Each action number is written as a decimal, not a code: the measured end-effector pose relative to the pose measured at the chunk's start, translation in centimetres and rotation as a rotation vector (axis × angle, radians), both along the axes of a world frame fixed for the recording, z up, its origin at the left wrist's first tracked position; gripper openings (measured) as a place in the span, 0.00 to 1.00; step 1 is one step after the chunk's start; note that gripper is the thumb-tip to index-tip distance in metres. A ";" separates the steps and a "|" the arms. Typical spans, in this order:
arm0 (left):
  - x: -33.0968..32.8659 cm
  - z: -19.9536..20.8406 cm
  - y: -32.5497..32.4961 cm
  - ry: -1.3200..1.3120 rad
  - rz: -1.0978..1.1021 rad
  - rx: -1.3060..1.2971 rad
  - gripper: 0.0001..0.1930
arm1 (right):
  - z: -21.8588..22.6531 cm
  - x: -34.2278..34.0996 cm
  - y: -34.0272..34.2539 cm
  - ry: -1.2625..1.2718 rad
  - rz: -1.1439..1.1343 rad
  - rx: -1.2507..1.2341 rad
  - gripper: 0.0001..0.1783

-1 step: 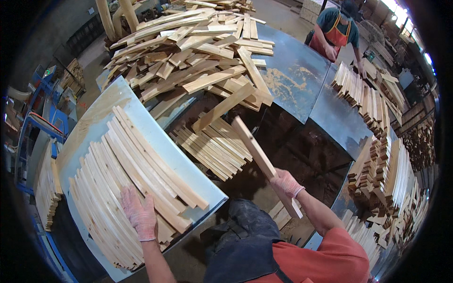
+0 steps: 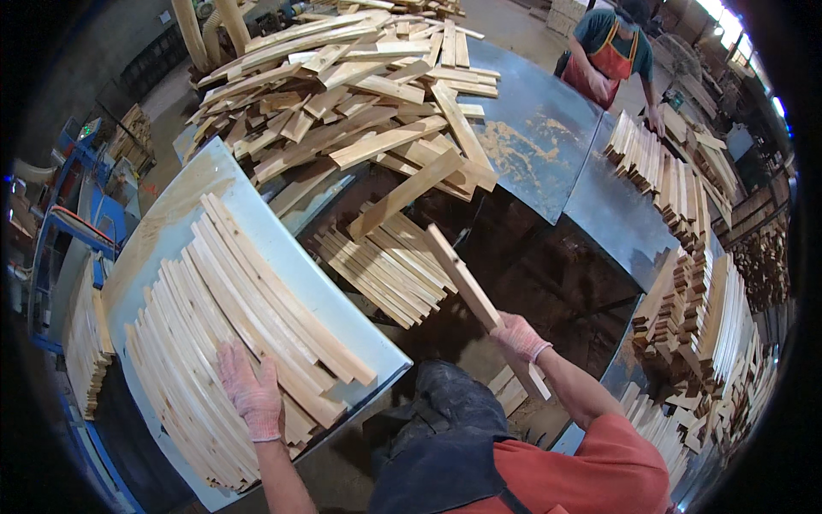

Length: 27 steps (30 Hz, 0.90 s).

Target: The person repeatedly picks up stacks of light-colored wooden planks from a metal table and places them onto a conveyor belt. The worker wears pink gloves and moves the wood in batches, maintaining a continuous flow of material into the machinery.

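Note:
My right hand, in a pale pinkish work glove, is closed round a long wooden strip. The strip slants in the air over the dark gap to the right of the light-blue table, touching nothing but my hand. My left hand, gloved alike, lies with fingers stretched on a row of wooden strips. These strips sit side by side on the light-blue tabletop, their ends uneven.
A heap of loose boards rises beyond the table. Under it lies a lower stack of strips. Metal tables run along the right, bearing stacked strips. Across them stands a co-worker in a red apron, hands near strips.
Hardly anything differs. The strip in my right hand has shifted very slightly. The co-worker's hands have moved a little.

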<state>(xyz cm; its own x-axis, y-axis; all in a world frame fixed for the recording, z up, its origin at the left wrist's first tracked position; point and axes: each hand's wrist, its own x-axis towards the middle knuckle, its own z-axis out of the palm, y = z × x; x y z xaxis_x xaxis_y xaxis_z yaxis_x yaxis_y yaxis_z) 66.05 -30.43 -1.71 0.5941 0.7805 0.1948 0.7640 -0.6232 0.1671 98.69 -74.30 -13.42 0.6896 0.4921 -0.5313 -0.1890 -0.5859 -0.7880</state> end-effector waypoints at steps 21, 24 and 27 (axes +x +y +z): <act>3.2 1.8 -1.1 0.175 0.068 -0.144 0.37 | -23.2 6.9 34.6 -0.034 0.684 -0.117 0.33; 5.0 2.1 -1.3 0.128 0.135 -0.195 0.36 | -28.3 5.5 35.9 0.013 0.752 -0.117 0.33; 4.6 2.5 -0.9 0.162 0.106 -0.178 0.37 | -28.8 6.2 36.1 0.138 0.801 -0.181 0.33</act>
<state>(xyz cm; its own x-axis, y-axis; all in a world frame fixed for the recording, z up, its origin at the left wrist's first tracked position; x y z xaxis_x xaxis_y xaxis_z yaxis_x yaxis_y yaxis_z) 70.61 -31.32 0.76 0.5193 0.8535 -0.0422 0.8493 -0.5099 0.1368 104.94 -38.17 -42.23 0.0899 0.7050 -0.7035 0.2517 -0.6995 -0.6688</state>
